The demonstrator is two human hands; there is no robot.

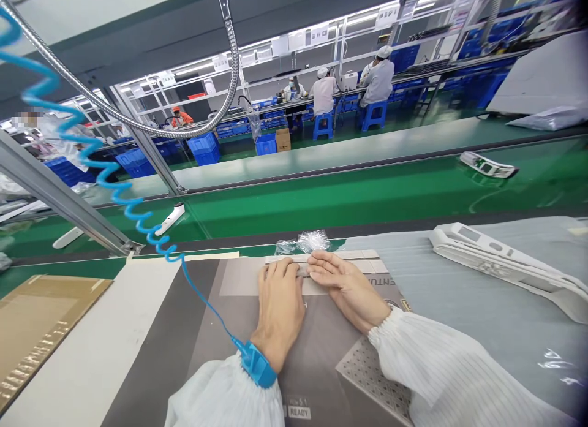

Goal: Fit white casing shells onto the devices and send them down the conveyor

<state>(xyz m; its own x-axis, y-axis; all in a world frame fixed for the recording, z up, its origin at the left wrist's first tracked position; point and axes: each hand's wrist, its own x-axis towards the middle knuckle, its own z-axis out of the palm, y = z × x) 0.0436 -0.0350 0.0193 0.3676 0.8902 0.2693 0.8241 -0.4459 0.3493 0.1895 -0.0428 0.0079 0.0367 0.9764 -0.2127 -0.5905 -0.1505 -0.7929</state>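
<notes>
A brown-grey printed cardboard sheet (pixel 229 353) lies flat in front of me, with pale strips (pixel 367 263) along its far edge. My left hand (pixel 281 304) rests palm down on it near that edge, wearing a blue wrist strap (pixel 258 364) with a coiled cord. Beside it, my right hand (pixel 346 289) is turned on its side, fingers extended toward the left fingertips. Between the fingertips is something small and pale at the strip; I cannot make out what. Crumpled clear plastic (pixel 313 240) lies just beyond the hands.
White plastic housings (pixel 500 264) lie stacked on the grey foam sheet (pixel 413 249) at right. Beyond runs a green belt (pixel 285 200) carrying white parts. Brown cardboard (pixel 46 329) lies at left. The blue coiled cord (pixel 114 182) hangs at left; people sit far behind.
</notes>
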